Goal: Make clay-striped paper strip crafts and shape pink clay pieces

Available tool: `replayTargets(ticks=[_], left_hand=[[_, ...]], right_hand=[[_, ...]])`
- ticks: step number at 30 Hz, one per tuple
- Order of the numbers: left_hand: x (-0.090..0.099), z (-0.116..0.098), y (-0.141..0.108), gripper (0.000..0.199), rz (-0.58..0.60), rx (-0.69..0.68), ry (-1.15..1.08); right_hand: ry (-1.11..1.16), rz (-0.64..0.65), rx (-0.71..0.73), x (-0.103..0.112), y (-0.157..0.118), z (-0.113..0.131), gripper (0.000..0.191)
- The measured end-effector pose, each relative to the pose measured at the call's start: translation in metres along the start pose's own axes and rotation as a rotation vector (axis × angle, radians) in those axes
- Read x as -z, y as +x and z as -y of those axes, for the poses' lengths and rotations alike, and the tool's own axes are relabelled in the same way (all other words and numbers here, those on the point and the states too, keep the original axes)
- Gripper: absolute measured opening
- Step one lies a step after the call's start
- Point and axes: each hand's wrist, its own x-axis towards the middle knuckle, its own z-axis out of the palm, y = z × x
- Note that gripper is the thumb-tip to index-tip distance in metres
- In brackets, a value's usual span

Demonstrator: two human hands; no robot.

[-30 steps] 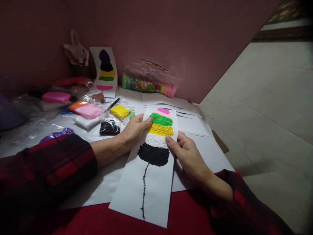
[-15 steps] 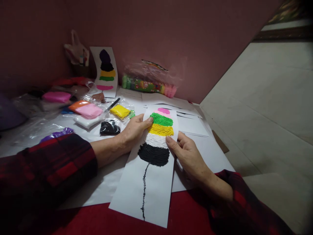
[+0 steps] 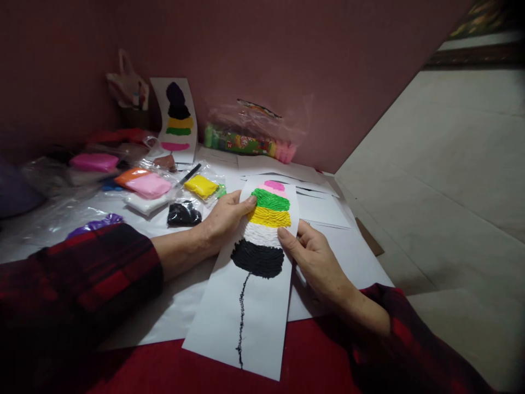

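Between both hands is a tall white paper [image 3: 217, 323] bearing a picture in modelling clay. Its ridged bands run from pink at the top through green [image 3: 270, 200], yellow, and white to black [image 3: 258, 259], with a thin black clay line [image 3: 241, 317] below. My left hand [image 3: 223, 219] grips the left edge, thumb on the front beside the green band. Lower on the right edge, my right hand [image 3: 318, 260] pinches the paper, thumb near the white band. The fingers behind the sheet are mostly hidden.
Clay packets lie to the left, among them yellow [image 3: 201, 186], black [image 3: 184, 214], light pink [image 3: 150, 185] and purple [image 3: 96, 223]. A similar striped picture [image 3: 159, 90] leans on the wall. A clear bag of coloured sticks [image 3: 250, 143] and paper sheets [image 3: 283, 168] lie behind.
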Motion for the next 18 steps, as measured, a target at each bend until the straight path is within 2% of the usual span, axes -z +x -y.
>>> replayTargets(ticks=[5, 18], left_hand=[[0.0004, 0.0014, 0.0001, 0.007, 0.008, -0.004, -0.011], [0.0002, 0.0010, 0.0006, 0.008, 0.011, -0.002, -0.015]], right_hand=[[0.008, -0.003, 0.011, -0.0004, -0.0001, 0.0009, 0.025], [0.006, 0.000, 0.004, -0.0007, -0.0002, 0.0011, 0.017]])
